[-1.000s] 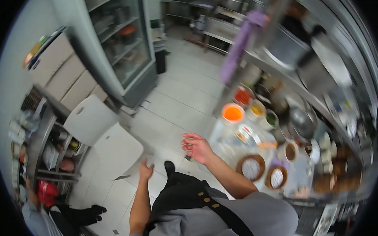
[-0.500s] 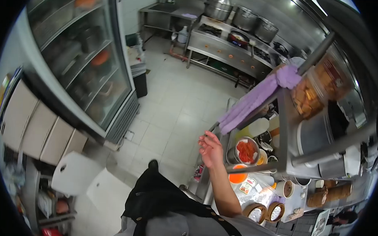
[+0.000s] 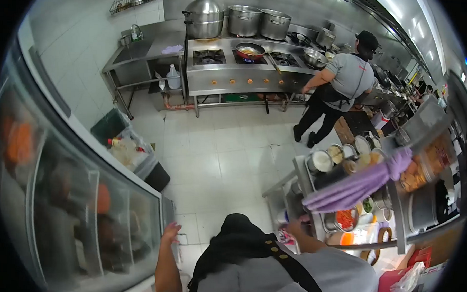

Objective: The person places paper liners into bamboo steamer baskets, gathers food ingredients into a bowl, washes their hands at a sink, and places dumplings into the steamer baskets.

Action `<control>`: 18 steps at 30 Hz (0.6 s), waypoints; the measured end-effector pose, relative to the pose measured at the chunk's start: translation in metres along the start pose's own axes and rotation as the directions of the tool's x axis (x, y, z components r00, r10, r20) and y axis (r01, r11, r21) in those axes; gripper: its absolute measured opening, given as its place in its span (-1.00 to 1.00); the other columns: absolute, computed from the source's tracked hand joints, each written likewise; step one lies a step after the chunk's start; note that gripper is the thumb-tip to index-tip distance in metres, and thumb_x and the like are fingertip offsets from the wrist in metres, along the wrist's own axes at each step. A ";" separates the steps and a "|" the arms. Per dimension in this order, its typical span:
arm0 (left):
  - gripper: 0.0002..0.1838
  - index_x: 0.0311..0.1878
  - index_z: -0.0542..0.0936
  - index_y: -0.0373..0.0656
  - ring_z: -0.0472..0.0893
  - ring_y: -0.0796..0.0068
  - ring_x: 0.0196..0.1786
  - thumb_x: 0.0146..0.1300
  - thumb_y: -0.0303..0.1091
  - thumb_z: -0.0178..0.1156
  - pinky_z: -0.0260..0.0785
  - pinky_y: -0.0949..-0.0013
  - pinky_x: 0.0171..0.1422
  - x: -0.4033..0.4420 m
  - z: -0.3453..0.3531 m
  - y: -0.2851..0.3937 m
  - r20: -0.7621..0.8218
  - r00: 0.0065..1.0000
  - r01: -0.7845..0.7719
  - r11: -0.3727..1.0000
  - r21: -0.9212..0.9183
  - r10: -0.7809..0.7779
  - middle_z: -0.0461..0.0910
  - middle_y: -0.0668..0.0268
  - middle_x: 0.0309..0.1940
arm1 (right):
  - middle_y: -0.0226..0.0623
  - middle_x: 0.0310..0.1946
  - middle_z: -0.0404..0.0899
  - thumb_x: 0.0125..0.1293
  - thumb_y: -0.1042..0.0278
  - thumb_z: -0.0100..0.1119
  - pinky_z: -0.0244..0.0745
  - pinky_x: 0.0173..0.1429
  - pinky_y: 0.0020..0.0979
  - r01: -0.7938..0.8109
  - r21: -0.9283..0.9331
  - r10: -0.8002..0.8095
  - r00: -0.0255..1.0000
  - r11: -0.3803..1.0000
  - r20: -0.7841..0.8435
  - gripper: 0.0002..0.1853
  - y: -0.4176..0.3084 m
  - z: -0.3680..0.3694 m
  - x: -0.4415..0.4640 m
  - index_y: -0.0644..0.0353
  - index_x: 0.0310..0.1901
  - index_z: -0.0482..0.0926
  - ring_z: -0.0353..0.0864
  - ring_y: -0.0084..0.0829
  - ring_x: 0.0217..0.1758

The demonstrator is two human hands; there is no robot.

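My left hand [image 3: 171, 232] hangs low beside the glass-door fridge [image 3: 161, 215], fingers partly stretched and nothing visible in them. Over by the steel prep counter [image 3: 300, 174], my right hand [image 3: 295, 228] is blurred and its fingers are hard to make out. A purple cloth [image 3: 345, 193] is tied along the shelf rail just above and to the right of it. Close by on the counter stands a metal pot with shredded orange-red food [image 3: 346, 218].
A co-worker [image 3: 344, 80] stands by the stove [image 3: 236, 76]. On a burner sits a red frying pan [image 3: 250, 51], with large steel pots [image 3: 244, 21] behind. A lined bin [image 3: 153, 169] stands beside the fridge. White floor tiles [image 3: 222, 161] stretch ahead.
My view has turned toward the stove, and the co-worker has come into sight. My right hand has dropped from its raised position to beside the counter. My left hand has appeared by the fridge.
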State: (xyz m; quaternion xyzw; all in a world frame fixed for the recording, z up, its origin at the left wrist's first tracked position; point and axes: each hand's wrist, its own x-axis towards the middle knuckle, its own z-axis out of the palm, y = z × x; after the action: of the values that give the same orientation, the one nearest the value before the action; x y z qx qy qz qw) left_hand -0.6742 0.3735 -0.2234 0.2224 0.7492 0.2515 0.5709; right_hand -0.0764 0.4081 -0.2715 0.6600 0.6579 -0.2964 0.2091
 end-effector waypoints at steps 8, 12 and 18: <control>-0.44 0.22 0.39 -0.11 0.58 0.31 -0.20 0.15 -0.20 0.25 0.52 0.24 -0.30 0.184 -0.062 0.288 -0.055 0.902 -0.424 0.904 0.058 0.427 0.53 0.27 -0.06 | -0.14 -0.51 0.55 0.15 0.43 0.21 0.43 -0.65 -0.29 -0.556 0.751 0.428 0.811 0.356 0.398 -0.88 -0.076 -0.014 0.129 0.32 -0.38 0.54 0.53 -0.32 -0.64; -0.46 0.26 0.33 -0.03 0.54 0.38 -0.29 0.21 -0.24 0.19 0.50 0.16 -0.51 0.237 -0.123 0.328 -0.103 0.944 -0.323 0.940 -0.112 0.312 0.49 0.32 -0.21 | -0.08 -0.50 0.61 0.03 0.42 0.23 0.54 -0.39 -0.25 -0.202 0.233 0.103 0.921 0.951 0.377 -0.90 -0.165 -0.126 0.279 0.27 -0.44 0.61 0.65 -0.20 -0.43; -0.87 -0.20 0.43 -0.13 0.40 0.34 -0.72 0.20 -0.40 -0.06 0.16 0.32 -0.80 0.308 -0.168 0.232 -0.182 0.960 0.092 0.853 -0.513 -0.213 0.47 0.19 -0.52 | -0.01 -0.19 0.62 0.00 0.21 0.22 0.48 0.03 -0.19 0.354 0.240 -0.240 0.885 0.904 -0.400 -0.56 -0.402 -0.322 0.485 0.23 -0.06 0.56 0.57 -0.02 -0.05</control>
State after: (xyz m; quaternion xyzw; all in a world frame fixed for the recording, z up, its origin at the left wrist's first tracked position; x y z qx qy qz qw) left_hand -0.9025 0.7240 -0.2689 -0.0245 0.7354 0.4147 0.5354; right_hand -0.4580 1.0020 -0.3116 0.6173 0.7251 -0.2975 -0.0686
